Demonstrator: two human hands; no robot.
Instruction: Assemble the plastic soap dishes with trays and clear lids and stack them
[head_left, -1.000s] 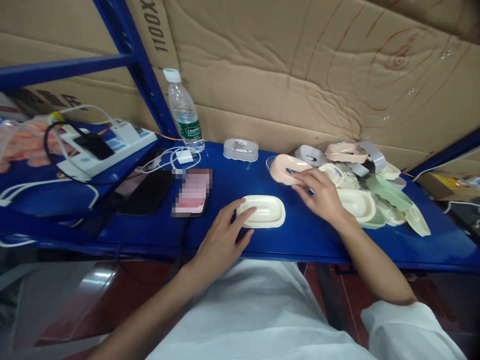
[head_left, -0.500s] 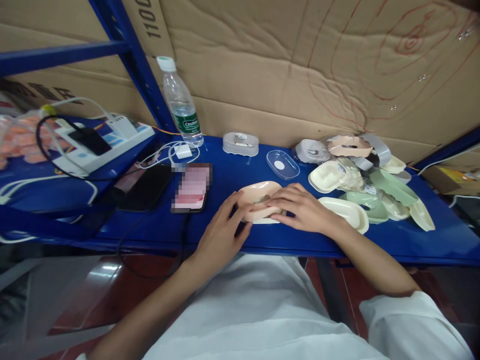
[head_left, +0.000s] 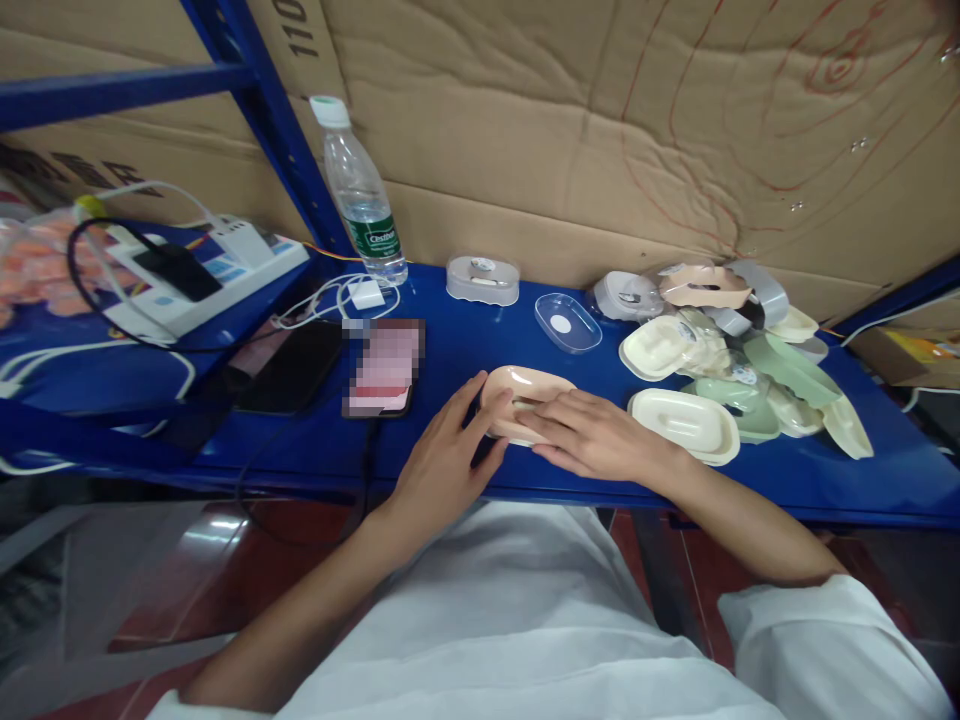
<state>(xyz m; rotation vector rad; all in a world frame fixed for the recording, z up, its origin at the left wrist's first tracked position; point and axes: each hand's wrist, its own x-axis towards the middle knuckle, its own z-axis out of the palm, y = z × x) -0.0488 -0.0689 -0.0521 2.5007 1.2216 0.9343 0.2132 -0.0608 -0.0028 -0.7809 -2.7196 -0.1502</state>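
Both hands, left (head_left: 452,450) and right (head_left: 581,432), are partly curled around the peach dish (head_left: 525,388), touching it, near the front edge of the blue tabletop (head_left: 480,350); cardboard (head_left: 510,120) stands behind, a cream dish (head_left: 684,425) rightward.

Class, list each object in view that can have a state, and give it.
Peach plastic shell: on cream plastic dish, touched by left hand and right hand
Clear oval plastic tray: lying flat
Clear plastic bottle: capped, upright, partly filled
Pink-screened phone: lit
Flat black device: dark
White power strip: adapters plugged in
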